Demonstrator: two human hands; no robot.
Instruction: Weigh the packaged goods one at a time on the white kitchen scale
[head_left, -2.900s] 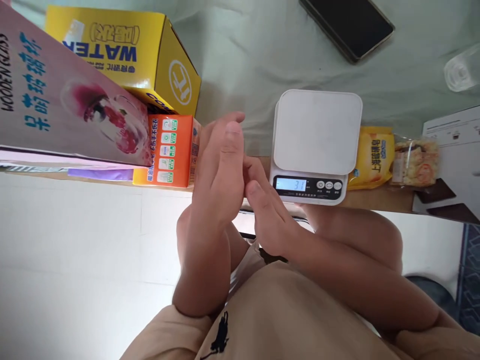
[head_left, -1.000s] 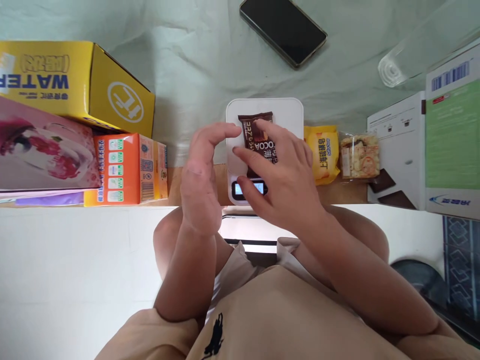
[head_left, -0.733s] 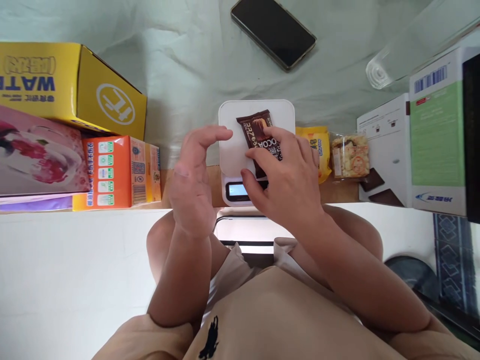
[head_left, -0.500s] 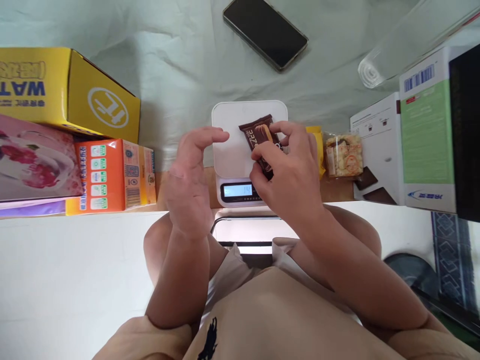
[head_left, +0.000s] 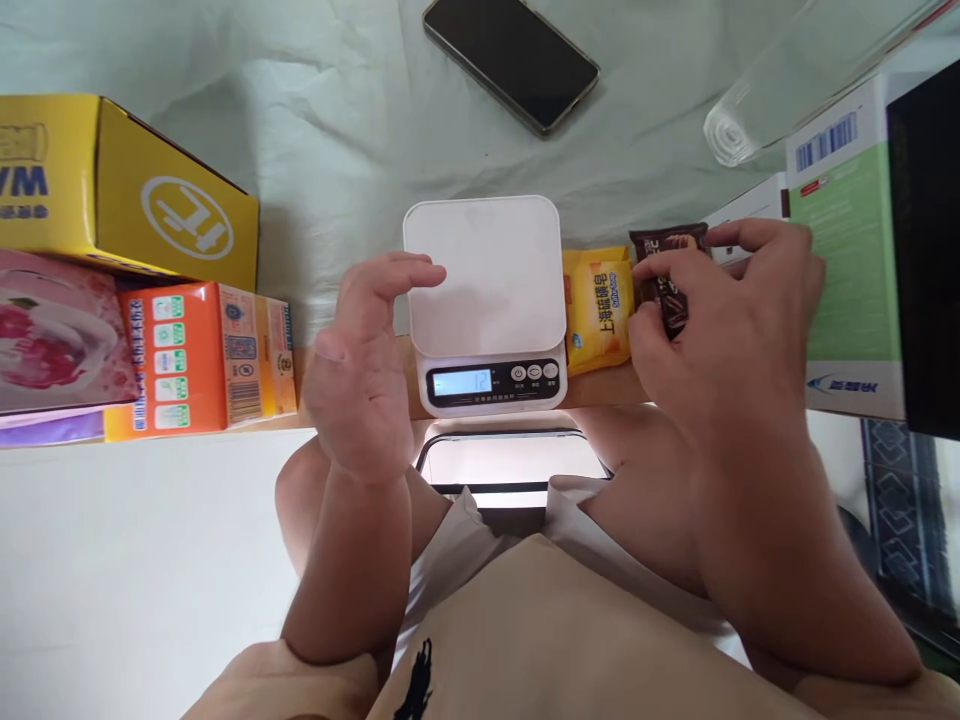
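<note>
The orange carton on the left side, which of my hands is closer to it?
Left. The left hand hovers open just right of the orange carton; the right hand is far across, beyond the kitchen scale, holding a brown snack packet.

The small dark brown snack packet with light lettering (head_left: 669, 278) is pinched in my right hand (head_left: 731, 330), lifted and a little tilted, to the right of the white kitchen scale (head_left: 486, 275).
</note>
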